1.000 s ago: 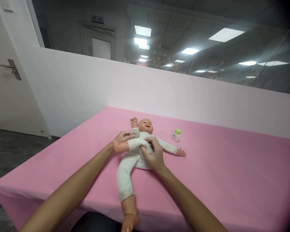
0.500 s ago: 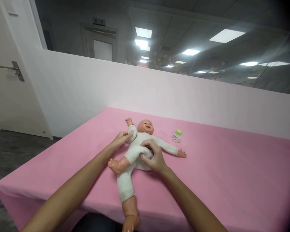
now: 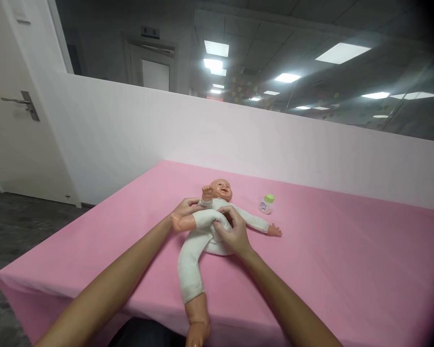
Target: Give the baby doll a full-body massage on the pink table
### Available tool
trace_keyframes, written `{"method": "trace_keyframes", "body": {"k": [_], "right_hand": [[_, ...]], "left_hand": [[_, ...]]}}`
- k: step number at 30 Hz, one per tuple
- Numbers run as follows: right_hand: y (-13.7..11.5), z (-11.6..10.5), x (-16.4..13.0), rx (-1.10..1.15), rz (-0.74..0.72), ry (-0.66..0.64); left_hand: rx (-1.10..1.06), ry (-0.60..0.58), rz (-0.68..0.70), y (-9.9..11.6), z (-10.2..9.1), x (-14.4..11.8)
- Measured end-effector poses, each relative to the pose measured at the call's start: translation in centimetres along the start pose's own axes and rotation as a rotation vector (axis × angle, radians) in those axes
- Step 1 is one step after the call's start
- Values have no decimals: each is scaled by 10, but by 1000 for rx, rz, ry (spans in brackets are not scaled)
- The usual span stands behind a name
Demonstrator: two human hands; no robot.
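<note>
1. Doll [image 3: 206, 236] lies on its back on the pink table [image 3: 329, 270], head toward the far wall, near the table's middle-left.
2. Doll wears a white suit. One leg stretches toward the near table edge, bare foot hanging just past it. The other leg is bent up across the body, bare foot pointing left.
3. Left hand [image 3: 183, 210] sits at the doll's side, fingers curled around the raised leg near its foot and touching the doll's upraised arm.
4. Right hand [image 3: 231, 231] rests on the doll's belly, fingers clenched on the white cloth at the thigh of the raised leg.
5. Doll's other arm lies flat, stretched to the right, open palm on the table.
6. Small bottle [image 3: 266, 204] with a green cap stands upright on the table, beyond that outstretched arm, apart from it.
7. White door [image 3: 10, 120] with a metal handle at far left.
</note>
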State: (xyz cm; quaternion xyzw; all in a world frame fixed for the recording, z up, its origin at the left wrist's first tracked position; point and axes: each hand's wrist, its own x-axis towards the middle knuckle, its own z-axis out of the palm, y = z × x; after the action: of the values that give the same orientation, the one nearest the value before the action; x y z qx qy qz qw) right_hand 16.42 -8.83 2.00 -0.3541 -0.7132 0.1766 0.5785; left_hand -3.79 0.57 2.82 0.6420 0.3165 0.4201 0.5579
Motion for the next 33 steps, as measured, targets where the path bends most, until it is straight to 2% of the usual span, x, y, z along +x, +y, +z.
{"method": "trace_keyframes", "body": {"k": [2,4,7,9,12,14,17,19,24,27,33], "right_hand": [[-3,-3,0,30,-69,-102],[-4,-7,0,67,-122,-183],[-6,-9,-1,90,-122,-216],[-6,-7,-1,63,-83,-162],[-4,-2,-1,11,5,-5],[-1,2,0,-2,63,71],[2,3,0,15,109,99],[3,2,1,38,92,66],[-3,-2,0,86,-3,-37],[-4,-3,0,88,-7,-32],[1,2,1,27,87,101]], "left_hand": [[-5,8,-1,-6,1,0],[-9,79,23,-13,0,2],[-11,152,27,-19,0,4],[-17,109,32,-17,-1,3],[-27,-47,-3,-13,-5,-2],[-33,-89,-31,-10,-8,-3],[-35,-44,-62,-9,-10,-1],[-34,-32,-89,-9,-8,-1],[-68,51,12,-12,1,-2],[-101,107,-4,-12,1,-3],[-54,-33,-138,1,-2,3]]}}
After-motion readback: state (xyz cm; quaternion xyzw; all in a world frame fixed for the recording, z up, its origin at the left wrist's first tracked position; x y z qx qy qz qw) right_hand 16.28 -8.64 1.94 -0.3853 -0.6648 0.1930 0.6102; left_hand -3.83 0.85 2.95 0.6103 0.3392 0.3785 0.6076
